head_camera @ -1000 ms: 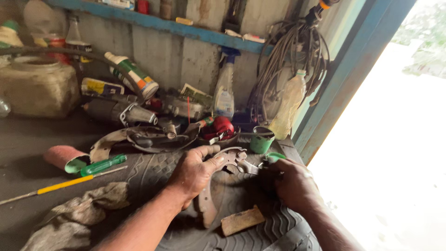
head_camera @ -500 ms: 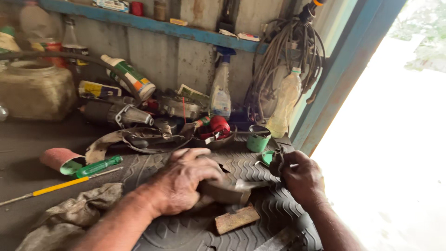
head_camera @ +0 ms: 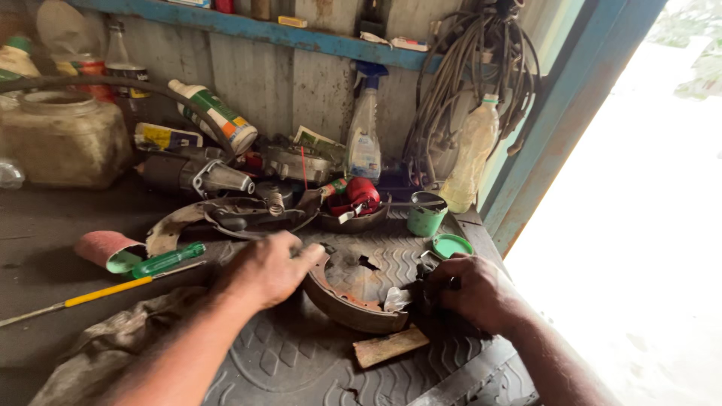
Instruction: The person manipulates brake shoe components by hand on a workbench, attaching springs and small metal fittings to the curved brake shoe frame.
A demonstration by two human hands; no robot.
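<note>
Head view: the curved brake shoe [head_camera: 353,304] lies on the ribbed rubber mat [head_camera: 301,361] between the hands, propped only at its ends, so it could rock or slip; left hand [head_camera: 263,271] curls loosely over its left end; right hand [head_camera: 481,293] closes around a dark part [head_camera: 421,297] at its right end

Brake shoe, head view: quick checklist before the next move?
1. Left hand on the curved rusty metal brake shoe: ok, resting on its left end.
2. Right hand grip on the dark part at the shoe's right end: cannot tell, fingers cover it.
3. Shoe supported: ok, lies on the black ribbed rubber mat.
4. Small wooden block: ok, apart from the shoe, just in front.
5. Green-handled screwdriver: ok, left of the left hand, untouched.
</note>
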